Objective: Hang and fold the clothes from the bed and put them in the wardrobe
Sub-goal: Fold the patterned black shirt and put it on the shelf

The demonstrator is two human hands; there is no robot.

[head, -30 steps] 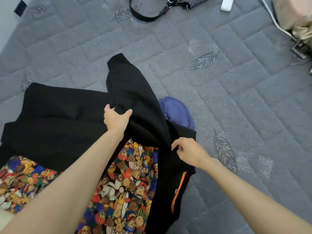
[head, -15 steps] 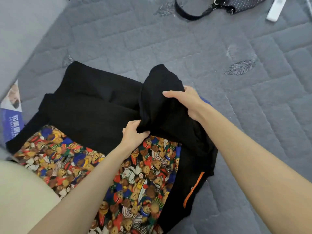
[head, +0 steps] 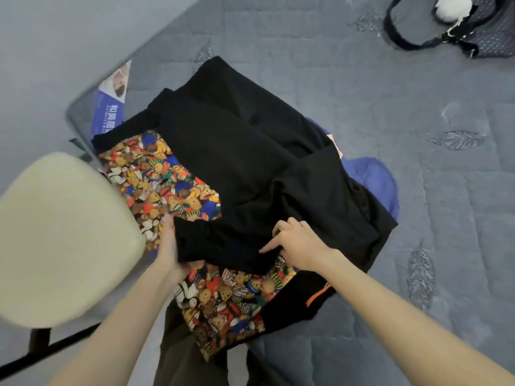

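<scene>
The black sleeve was held up in the middle half a second ago. Now it lies folded down across the black top (head: 250, 151), and both hands have come lower in the picture.

The left hand (head: 170, 246) holds the end of the sleeve at the lower middle. The right hand (head: 301, 246) is just to the right of it, fingers bent, gripping the black cloth.

The black top lies in the middle of the picture. It is black, with a bright teddy bear print (head: 156, 174) that shows on the left and again below the hands. A thin orange stripe (head: 317, 295) shows at its lower right edge. A blue cloth (head: 373, 185) peeks out from under it on the right.

The top rests on a grey bed (head: 418, 246) with stitched squares and leaf shapes. A dark bag (head: 459, 32) with a long strap lies in the upper right corner. A blue paper (head: 110, 107) with white letters is at the upper left. A cream cushion (head: 64, 238) fills the left side.
</scene>
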